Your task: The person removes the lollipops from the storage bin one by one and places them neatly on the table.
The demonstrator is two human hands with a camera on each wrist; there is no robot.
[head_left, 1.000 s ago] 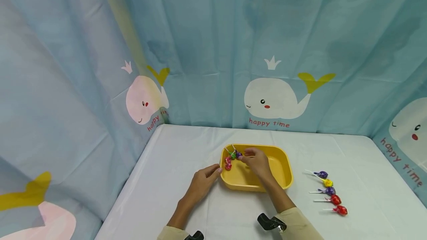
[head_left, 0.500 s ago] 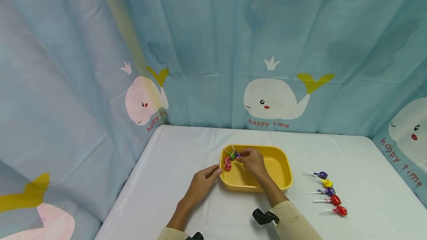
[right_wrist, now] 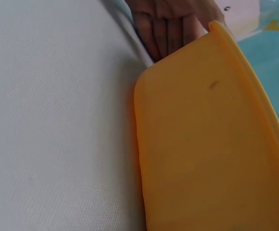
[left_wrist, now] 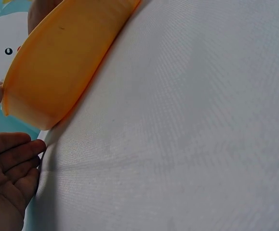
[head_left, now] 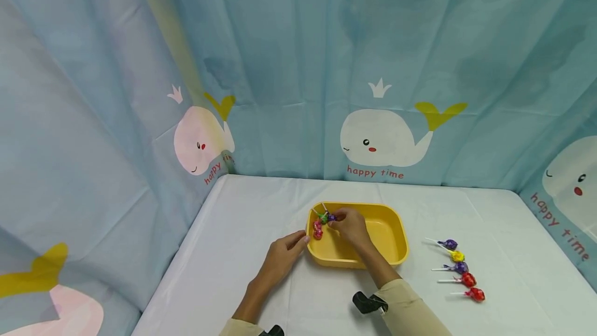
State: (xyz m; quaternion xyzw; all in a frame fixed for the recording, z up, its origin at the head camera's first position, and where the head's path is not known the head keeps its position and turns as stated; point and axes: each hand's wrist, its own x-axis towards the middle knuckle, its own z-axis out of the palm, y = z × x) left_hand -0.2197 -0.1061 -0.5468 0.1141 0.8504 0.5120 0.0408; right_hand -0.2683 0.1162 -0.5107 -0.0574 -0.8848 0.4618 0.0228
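Right hand (head_left: 352, 227) edged slightly left over the past second, thumb and fingertips pinching a purple lollipop (head_left: 331, 218) in the yellow tray (head_left: 340, 263), lower middle of frame. Left hand (head_left: 281, 258) relaxed, thumb touching the tray's left rim.

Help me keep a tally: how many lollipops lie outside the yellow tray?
5, on the table right of the tray, far to near: purple lollipop, yellow lollipop, second purple lollipop, red lollipop, nearest red lollipop. None looks hidden.

Blue whale-print curtain (head_left: 289, 66) behind white table (head_left: 527, 242).
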